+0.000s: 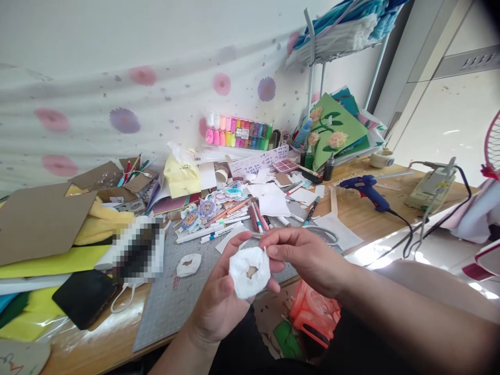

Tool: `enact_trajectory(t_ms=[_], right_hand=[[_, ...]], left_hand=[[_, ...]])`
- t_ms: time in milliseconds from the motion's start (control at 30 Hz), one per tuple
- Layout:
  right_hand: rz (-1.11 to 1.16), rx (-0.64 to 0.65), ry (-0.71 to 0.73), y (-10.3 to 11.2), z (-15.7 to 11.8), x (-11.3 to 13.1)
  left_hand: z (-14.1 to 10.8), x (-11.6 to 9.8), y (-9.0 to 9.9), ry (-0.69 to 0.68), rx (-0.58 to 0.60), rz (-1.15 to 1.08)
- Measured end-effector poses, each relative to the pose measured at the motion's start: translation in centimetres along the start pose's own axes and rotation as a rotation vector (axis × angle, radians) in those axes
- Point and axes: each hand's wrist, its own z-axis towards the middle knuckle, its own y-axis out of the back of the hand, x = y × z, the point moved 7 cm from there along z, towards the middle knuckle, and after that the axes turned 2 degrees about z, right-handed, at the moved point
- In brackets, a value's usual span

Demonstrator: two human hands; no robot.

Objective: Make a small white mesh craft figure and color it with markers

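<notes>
A white, soft-looking ring with an uneven hole in its middle (pixel 239 276) is held up in front of me, over the table's front edge. My left hand (pixel 219 297) grips it from the left and below, thumb on the near face. At its upper right rim, my right hand (pixel 299 255) pinches a small white bit of the edge between thumb and forefinger. A second white ring (pixel 189 265) of similar look lies flat on the grey cutting mat (pixel 160 307), left of my hands.
Markers (pixel 221 233), paper scraps and cut-out stickers (pixel 207 207) crowd the mat behind my hands. A blue glue gun (pixel 365 190) with a cord lies at right. Cardboard (pixel 39 224) and a black pouch (pixel 84 297) are at left. Below the table edge hangs an orange-red plastic bag (pixel 316 310).
</notes>
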Motion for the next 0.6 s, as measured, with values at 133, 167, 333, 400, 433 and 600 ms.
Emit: enact_trajectory(t_ms=[133, 167, 333, 400, 433, 600], right_hand=[[0.071, 0.057, -0.021, 0.0, -0.4, -0.5], [0.072, 0.058, -0.016, 0.0, -0.5, -0.5], [0.052, 0.028, -0.01, 0.3, -0.8, -0.7], [0.042, 0.032, -0.003, 0.2, -0.9, -0.8], [0.037, 0.036, 0.005, 0.2, -0.9, -0.8], [-0.07, 0.051, 0.03, 0.6, -1.3, -0.8]], left_hand=[[0.5, 1.0, -0.1, 0.044, 0.041, -0.074], [0.5, 1.3, -0.1, 0.053, 0.038, -0.091], [0.7, 2.3, 0.1, 0.077, 0.018, -0.138], [0.8, 2.4, 0.1, 0.087, 0.013, -0.129], [0.9, 2.4, 0.2, 0.095, 0.005, -0.119], [1.2, 2.4, 0.7, 0.135, -0.062, -0.101]])
